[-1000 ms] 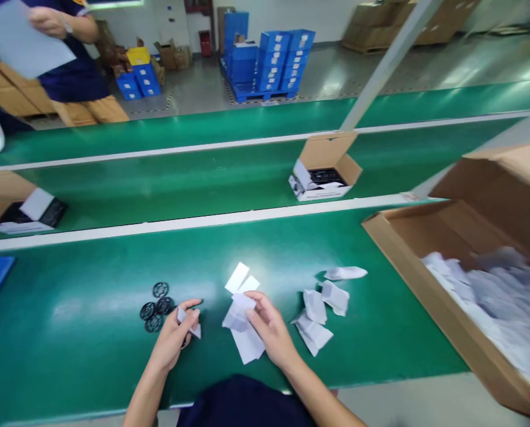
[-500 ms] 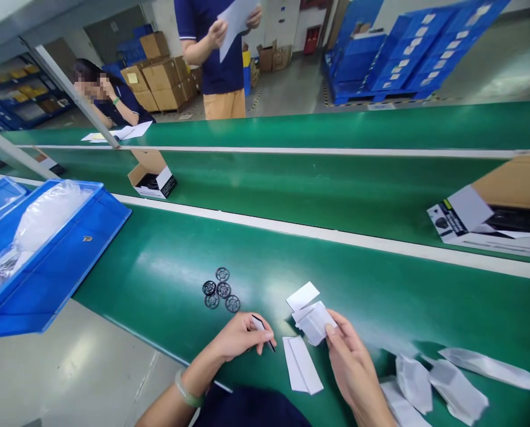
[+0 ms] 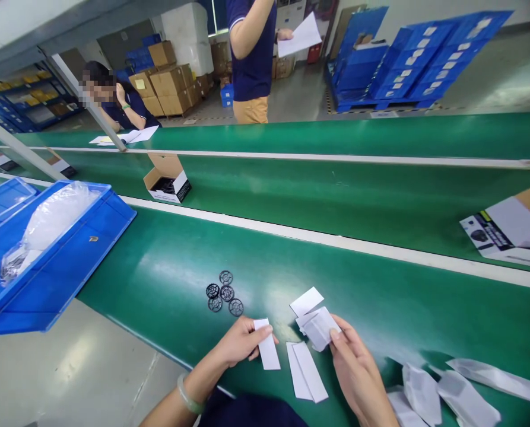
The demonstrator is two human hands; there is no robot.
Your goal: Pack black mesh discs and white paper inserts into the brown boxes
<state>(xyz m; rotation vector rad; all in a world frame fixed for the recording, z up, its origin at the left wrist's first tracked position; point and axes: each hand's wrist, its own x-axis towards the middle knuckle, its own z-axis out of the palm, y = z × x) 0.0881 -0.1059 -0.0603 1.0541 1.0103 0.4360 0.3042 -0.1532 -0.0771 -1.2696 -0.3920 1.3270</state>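
Note:
My left hand pinches a flat white card near its top end. Between the thumb and fingers of my right hand is a small translucent white packet; its contents cannot be made out. A loose white card lies just beyond that packet, partly covered by it or by another card. Two long white cards overlap on the green worktop between my hands. Beyond my left hand sit several black spoked discs in a cluster.
Several white pouches lie at the right. A blue bin with a plastic bag is at the left. Open cartons stand on the green belt behind the white rail. Two people are across the line, one standing with paper.
My left hand has turned the card so its broad white face shows. My right hand keeps the packet. The camera view has shifted slightly; the standing person has raised an arm.

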